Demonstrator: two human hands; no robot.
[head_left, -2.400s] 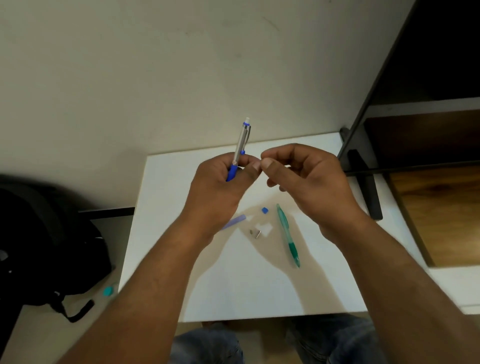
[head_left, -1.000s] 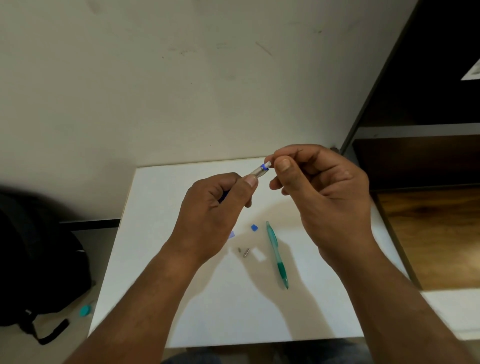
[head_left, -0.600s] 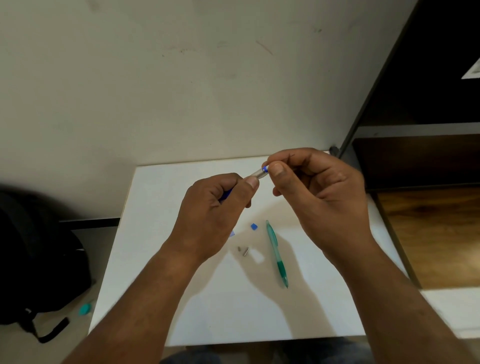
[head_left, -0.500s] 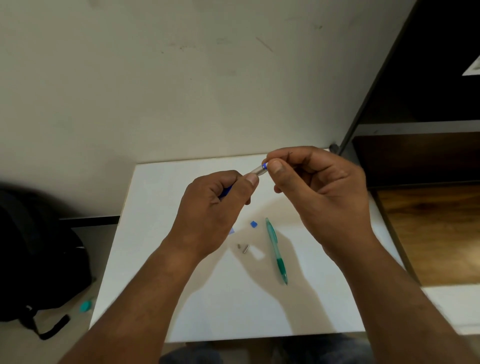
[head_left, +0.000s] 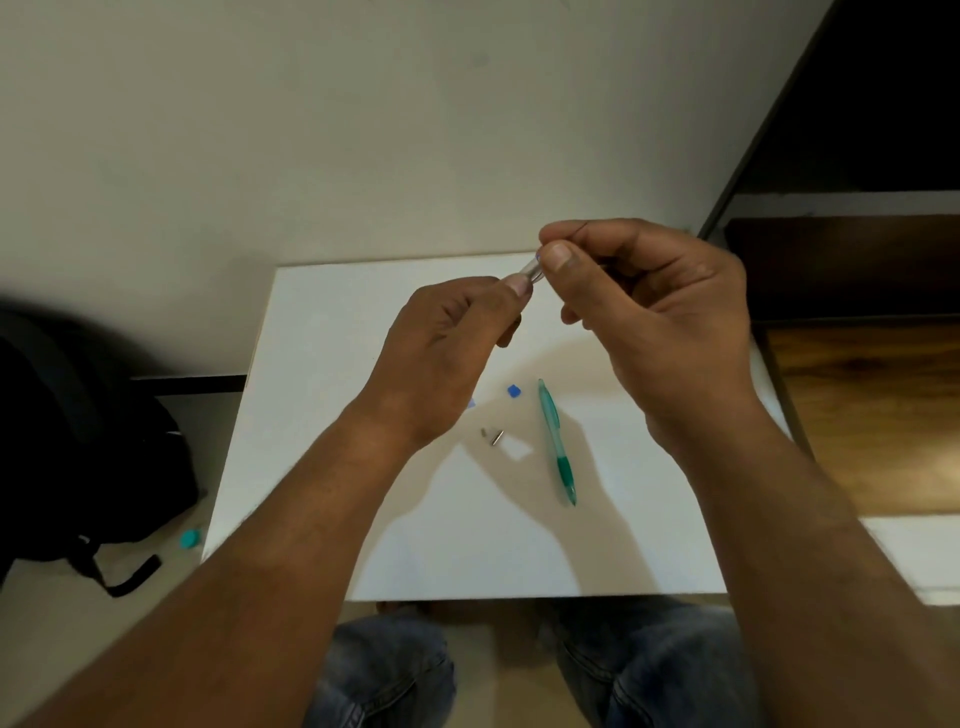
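Note:
My left hand (head_left: 447, 348) grips a silver and blue pen (head_left: 531, 269) above the small white table (head_left: 322, 415); only a short silver stretch of the barrel shows between the two hands. My right hand (head_left: 660, 322) pinches the pen's top end between thumb and forefinger. A green pen (head_left: 556, 441) lies on the table below the hands. Beside it sit a small blue piece (head_left: 514, 391) and two tiny metal parts (head_left: 493, 435).
A black backpack (head_left: 78, 441) rests on the floor at the left, with a small teal cap (head_left: 189, 539) near the table leg. A dark shelf unit with a wooden board (head_left: 857, 415) stands at the right. My knees in jeans (head_left: 389, 675) show under the table's front edge.
The pen has tipped from upright to slanting toward my right hand, which has moved up to pinch its top end. Over the last second both hands have barely moved.

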